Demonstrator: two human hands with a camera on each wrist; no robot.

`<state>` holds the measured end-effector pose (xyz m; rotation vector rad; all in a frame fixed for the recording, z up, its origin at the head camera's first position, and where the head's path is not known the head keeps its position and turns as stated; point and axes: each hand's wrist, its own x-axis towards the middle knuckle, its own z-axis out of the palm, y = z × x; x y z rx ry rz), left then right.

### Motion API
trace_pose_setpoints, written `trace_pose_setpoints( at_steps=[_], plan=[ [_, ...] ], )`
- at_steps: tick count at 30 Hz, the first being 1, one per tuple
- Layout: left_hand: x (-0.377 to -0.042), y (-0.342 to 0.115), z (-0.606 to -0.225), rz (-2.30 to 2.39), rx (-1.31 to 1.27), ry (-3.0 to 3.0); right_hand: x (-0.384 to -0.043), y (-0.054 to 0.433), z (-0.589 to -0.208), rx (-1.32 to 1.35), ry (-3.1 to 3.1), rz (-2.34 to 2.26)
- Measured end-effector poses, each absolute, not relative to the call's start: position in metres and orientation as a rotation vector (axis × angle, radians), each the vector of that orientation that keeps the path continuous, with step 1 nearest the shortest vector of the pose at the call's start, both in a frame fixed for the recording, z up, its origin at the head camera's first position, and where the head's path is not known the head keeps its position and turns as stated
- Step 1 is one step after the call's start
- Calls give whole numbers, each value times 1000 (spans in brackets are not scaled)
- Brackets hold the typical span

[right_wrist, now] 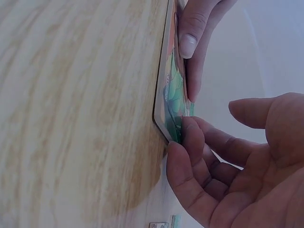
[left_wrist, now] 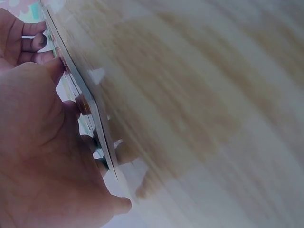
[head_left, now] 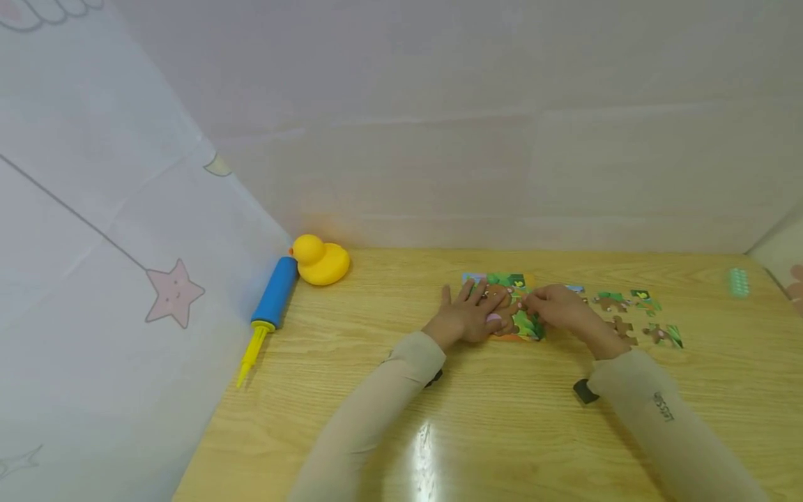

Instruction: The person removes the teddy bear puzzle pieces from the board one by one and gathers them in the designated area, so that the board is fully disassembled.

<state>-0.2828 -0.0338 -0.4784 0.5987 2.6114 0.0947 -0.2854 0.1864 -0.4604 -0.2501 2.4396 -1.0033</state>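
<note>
Clearly, loose, brightly printed jigsaw pieces [head_left: 659,335] lie right of the nearer right hand [head_left: 560,308], fingers bent, any hold unclear; left hand [head_left: 467,319] spread flat on the colourful rectangular puzzle [head_left: 524,326].

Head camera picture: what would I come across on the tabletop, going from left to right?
Blue-and-yellow hand pump, yellow toy duck, jigsaw puzzle, loose jigsaw pieces, small pale-green object too blurred to name.
</note>
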Motion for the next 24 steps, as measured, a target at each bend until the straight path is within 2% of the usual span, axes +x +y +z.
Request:
trace_pose_setpoints(
  at_steps=[24],
  plan=[
    [-281, -30, -476, 84, 577, 2626, -285, 185, -456, -245, 2467, -983]
  ],
)
